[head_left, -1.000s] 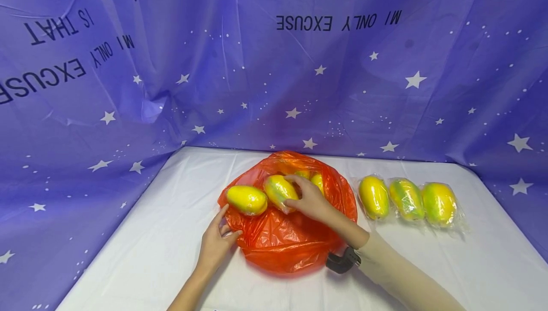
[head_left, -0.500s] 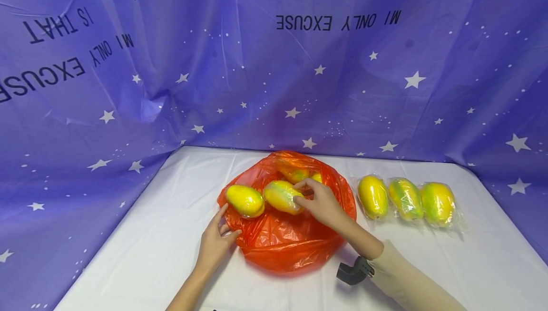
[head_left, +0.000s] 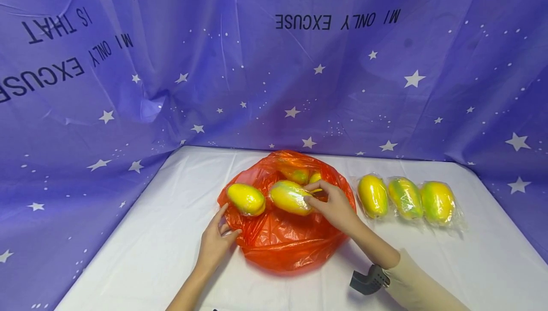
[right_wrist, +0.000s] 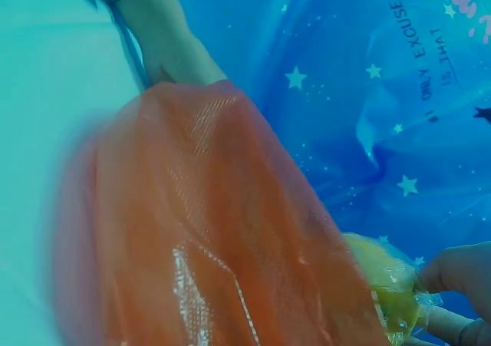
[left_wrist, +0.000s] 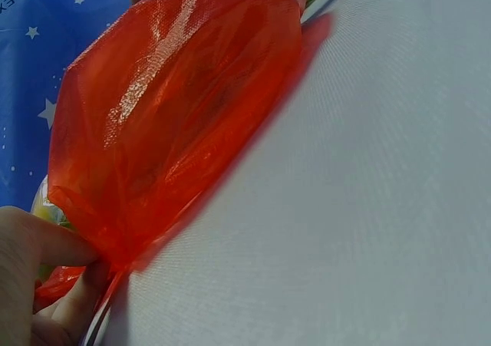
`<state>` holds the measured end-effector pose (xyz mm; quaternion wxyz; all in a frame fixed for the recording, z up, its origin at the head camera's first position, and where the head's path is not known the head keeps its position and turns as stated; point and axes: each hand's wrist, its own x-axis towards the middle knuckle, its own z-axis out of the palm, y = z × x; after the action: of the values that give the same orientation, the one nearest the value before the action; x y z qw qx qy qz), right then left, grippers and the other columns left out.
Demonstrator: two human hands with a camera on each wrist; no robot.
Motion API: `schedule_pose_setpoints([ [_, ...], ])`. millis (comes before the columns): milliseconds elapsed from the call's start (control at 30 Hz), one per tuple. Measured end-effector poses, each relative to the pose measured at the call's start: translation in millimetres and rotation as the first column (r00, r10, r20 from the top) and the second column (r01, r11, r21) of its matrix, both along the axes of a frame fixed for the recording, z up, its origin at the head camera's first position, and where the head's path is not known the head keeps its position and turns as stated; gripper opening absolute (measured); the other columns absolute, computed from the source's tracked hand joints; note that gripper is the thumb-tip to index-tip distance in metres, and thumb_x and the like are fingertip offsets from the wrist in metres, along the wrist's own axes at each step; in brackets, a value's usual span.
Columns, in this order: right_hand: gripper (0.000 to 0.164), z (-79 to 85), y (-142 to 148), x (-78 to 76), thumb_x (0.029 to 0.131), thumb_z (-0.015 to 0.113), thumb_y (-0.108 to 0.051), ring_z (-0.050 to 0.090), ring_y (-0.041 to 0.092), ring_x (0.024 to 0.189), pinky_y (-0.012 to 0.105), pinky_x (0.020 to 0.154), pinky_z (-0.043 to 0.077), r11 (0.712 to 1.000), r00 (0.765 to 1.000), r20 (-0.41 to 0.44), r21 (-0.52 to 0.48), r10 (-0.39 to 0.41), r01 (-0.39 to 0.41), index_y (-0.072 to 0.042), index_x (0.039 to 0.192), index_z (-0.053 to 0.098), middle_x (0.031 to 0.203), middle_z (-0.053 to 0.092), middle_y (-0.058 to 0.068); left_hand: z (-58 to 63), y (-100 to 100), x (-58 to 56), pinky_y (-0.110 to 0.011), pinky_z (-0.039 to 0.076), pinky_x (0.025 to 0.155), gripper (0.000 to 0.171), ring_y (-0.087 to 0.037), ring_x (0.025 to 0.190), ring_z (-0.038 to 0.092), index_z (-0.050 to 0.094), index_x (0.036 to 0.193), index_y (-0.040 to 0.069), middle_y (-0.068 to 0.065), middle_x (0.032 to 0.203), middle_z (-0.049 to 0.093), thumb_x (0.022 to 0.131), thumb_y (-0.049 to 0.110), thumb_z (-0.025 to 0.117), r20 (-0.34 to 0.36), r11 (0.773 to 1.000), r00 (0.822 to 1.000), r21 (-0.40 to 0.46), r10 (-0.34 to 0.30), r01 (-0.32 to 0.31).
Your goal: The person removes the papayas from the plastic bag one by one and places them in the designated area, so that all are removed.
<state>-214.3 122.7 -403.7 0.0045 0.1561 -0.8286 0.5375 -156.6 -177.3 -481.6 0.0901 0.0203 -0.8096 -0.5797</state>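
Observation:
A red plastic bag (head_left: 287,249) lies spread on the white table, its mouth gathered toward me. My left hand (head_left: 217,244) pinches the bag's left edge between thumb and finger, as the left wrist view confirms. With its fingertips my right hand (head_left: 334,206) pinches the right end of a yellow-green papaya (head_left: 288,198) in clear wrap, held over the bag. Another papaya (head_left: 246,199) lies at the bag's left side, close to my left fingertips. Behind, partly covered by the red film, are further papayas (head_left: 297,174). The right wrist view shows the pinched papaya (right_wrist: 387,285) beyond the bag.
Three wrapped papayas stand in a row at the right of the table, the middle one (head_left: 405,198) greener. A purple star-printed curtain (head_left: 274,63) hangs behind and at both sides of the white tabletop (head_left: 141,254). A black camera band (head_left: 370,280) hangs at my right wrist.
My right hand has drawn back to the right, and its papaya has turned from upright to nearly lengthwise and shifted right. The left papaya has rolled slightly. My left hand has stayed put.

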Motion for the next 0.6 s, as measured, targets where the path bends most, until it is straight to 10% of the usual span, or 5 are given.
schedule_pose_setpoints([
  [600,0.035,11.9,43,27.6,0.093,0.066,-0.014,0.064,0.021,0.096,0.037,0.075,0.057,0.972,0.992,0.122,-0.230,-0.016,0.044,0.001,0.123,0.058,0.119,0.058,0.021,-1.3,0,-1.2,-0.019,0.053,0.073,0.078,-0.032,0.095,0.068,0.036,0.147,0.002,-0.027,0.104,0.067,0.079,-0.008,0.072,0.001,0.999,1.000,0.033,0.000,0.000],
])
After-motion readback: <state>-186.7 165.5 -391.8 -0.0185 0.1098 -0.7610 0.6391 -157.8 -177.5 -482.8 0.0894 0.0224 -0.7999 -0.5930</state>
